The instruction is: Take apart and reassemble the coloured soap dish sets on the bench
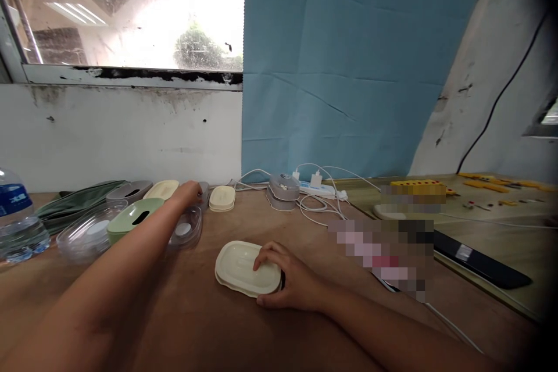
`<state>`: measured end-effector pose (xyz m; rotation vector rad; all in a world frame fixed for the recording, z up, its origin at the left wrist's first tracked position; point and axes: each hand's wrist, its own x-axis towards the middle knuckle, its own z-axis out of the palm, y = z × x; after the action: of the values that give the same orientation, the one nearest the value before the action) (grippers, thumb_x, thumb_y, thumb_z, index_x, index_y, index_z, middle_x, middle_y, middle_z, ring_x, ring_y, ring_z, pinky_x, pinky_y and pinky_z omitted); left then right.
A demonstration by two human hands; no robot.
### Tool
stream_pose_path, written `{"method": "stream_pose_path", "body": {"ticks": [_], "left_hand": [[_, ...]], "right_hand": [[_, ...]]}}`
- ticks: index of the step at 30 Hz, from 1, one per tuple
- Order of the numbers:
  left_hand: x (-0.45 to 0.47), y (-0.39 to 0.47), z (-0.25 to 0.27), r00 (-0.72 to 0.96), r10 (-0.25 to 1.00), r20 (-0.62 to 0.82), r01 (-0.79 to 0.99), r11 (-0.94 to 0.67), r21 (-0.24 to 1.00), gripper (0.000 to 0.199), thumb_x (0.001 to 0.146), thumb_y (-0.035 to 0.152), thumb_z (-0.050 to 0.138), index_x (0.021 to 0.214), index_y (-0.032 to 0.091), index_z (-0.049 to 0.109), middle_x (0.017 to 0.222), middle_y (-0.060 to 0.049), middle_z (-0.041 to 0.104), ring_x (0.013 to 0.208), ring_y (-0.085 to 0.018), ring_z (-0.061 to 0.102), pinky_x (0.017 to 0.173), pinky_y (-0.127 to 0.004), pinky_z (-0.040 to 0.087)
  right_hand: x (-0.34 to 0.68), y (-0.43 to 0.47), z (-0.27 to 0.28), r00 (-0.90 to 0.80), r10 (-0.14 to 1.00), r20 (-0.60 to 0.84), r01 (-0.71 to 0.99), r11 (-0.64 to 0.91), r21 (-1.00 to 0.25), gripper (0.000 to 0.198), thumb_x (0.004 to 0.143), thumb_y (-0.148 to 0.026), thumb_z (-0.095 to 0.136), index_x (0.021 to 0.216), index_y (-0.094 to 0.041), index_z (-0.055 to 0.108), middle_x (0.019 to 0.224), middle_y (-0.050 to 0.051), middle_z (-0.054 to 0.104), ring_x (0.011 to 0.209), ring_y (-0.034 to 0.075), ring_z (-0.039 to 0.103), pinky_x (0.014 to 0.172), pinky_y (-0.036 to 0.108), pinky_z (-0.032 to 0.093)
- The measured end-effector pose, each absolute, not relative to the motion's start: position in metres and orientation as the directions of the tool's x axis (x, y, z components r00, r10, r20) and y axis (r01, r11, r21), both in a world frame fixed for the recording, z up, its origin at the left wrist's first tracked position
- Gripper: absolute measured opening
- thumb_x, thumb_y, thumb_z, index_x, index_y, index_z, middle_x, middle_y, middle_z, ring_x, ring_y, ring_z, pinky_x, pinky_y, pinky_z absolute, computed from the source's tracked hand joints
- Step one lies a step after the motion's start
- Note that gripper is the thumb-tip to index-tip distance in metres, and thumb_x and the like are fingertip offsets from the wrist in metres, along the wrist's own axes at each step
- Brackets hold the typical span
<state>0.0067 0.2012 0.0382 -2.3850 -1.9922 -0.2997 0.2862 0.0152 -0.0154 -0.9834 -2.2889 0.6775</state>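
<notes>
My right hand (290,279) grips the right end of a cream, rounded plastic lid (239,264), fingers on top and thumb at the near edge. The lid lies low over the table in front of me, and a second rim shows beneath it. At the back left, my left hand (192,195) reaches to a grey plastic container (204,190); its fingers are mostly hidden. Below that hand is a clear plastic container (187,226). A smaller cream lid or box (222,198) lies just to its right. My left forearm passes in front of a green container (126,222).
Another clear container (87,235), a grey container (129,190), a cream piece (160,190) and a water bottle (20,215) stand left. Behind are grey stacked boxes (282,192) and a power strip (320,188) with loose cables. A black slab-like object (479,260) lies right.
</notes>
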Motion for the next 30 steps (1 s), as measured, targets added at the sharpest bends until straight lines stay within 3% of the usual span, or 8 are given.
{"method": "stream_pose_path", "body": {"ticks": [3, 7, 14, 17, 21, 27, 30], "left_hand": [[0.008, 0.202, 0.038, 0.153, 0.979, 0.136, 0.984, -0.164, 0.075, 0.023, 0.065, 0.03, 0.065, 0.085, 0.019, 0.065, 0.088, -0.007, 0.064, 0.083, -0.019, 0.058, 0.069, -0.024, 0.042], [0.011, 0.202, 0.038, 0.149, 0.985, 0.089, 0.987, -0.153, 0.039, 0.027, 0.082, 0.031, 0.05, 0.103, 0.015, 0.053, 0.103, -0.006, 0.056, 0.089, -0.017, 0.055, 0.075, -0.034, 0.046], [0.01, 0.202, 0.037, 0.161, 0.987, 0.013, 0.986, -0.16, -0.057, 0.029, 0.083, 0.029, 0.049, 0.108, 0.015, 0.05, 0.108, -0.007, 0.052, 0.093, -0.018, 0.054, 0.077, -0.037, 0.046], [0.007, 0.201, 0.036, 0.172, 0.985, 0.013, 0.981, -0.17, -0.088, 0.029, 0.083, 0.029, 0.048, 0.108, 0.015, 0.05, 0.108, -0.007, 0.052, 0.093, -0.018, 0.054, 0.077, -0.037, 0.046], [0.006, 0.195, 0.033, 0.193, 0.979, 0.058, 0.975, -0.185, -0.12, 0.029, 0.083, 0.03, 0.047, 0.108, 0.016, 0.049, 0.108, -0.007, 0.052, 0.092, -0.018, 0.054, 0.077, -0.037, 0.046], [0.024, 0.174, 0.049, 0.29, 0.927, 0.237, 0.955, -0.263, -0.14, 0.024, 0.074, 0.019, 0.053, 0.095, 0.011, 0.058, 0.099, -0.013, 0.057, 0.09, -0.026, 0.055, 0.076, -0.035, 0.041], [0.039, 0.139, 0.061, 0.396, 0.859, 0.324, 0.918, -0.367, -0.151, 0.027, 0.076, 0.019, 0.045, 0.1, 0.013, 0.056, 0.1, -0.01, 0.056, 0.09, -0.022, 0.053, 0.079, -0.032, 0.038]], "right_hand": [[0.286, 0.016, -0.016, -0.58, 0.764, 0.284, 0.487, 0.604, -0.63, 0.042, 0.055, -0.03, 0.073, 0.091, -0.023, 0.054, 0.102, 0.002, 0.043, 0.097, 0.019, 0.045, 0.084, 0.028, 0.038], [0.287, 0.016, -0.017, -0.578, 0.768, 0.277, 0.492, 0.598, -0.633, 0.042, 0.055, -0.031, 0.073, 0.092, -0.023, 0.054, 0.102, 0.002, 0.043, 0.098, 0.019, 0.044, 0.085, 0.028, 0.037], [0.287, 0.018, -0.019, -0.589, 0.761, 0.272, 0.491, 0.604, -0.628, 0.042, 0.056, -0.031, 0.072, 0.092, -0.023, 0.053, 0.102, 0.002, 0.043, 0.099, 0.019, 0.043, 0.087, 0.029, 0.035], [0.288, 0.016, -0.015, -0.625, 0.736, 0.262, 0.491, 0.631, -0.601, 0.045, 0.054, -0.02, 0.069, 0.095, -0.022, 0.05, 0.104, 0.003, 0.042, 0.1, 0.019, 0.042, 0.088, 0.029, 0.035], [0.29, 0.013, -0.008, -0.723, 0.653, 0.227, 0.475, 0.707, -0.524, 0.056, 0.053, -0.009, 0.06, 0.105, -0.023, 0.047, 0.107, 0.004, 0.042, 0.105, 0.019, 0.04, 0.09, 0.029, 0.033], [0.293, 0.018, -0.003, -0.734, 0.633, 0.245, 0.532, 0.76, -0.373, 0.046, 0.059, -0.012, 0.055, 0.104, -0.019, 0.049, 0.099, 0.005, 0.051, 0.095, 0.02, 0.046, 0.085, 0.032, 0.037], [0.298, 0.02, 0.001, -0.75, 0.618, 0.235, 0.548, 0.78, -0.301, 0.038, 0.062, -0.014, 0.056, 0.099, -0.02, 0.051, 0.096, 0.005, 0.053, 0.089, 0.019, 0.049, 0.081, 0.03, 0.039]]}}
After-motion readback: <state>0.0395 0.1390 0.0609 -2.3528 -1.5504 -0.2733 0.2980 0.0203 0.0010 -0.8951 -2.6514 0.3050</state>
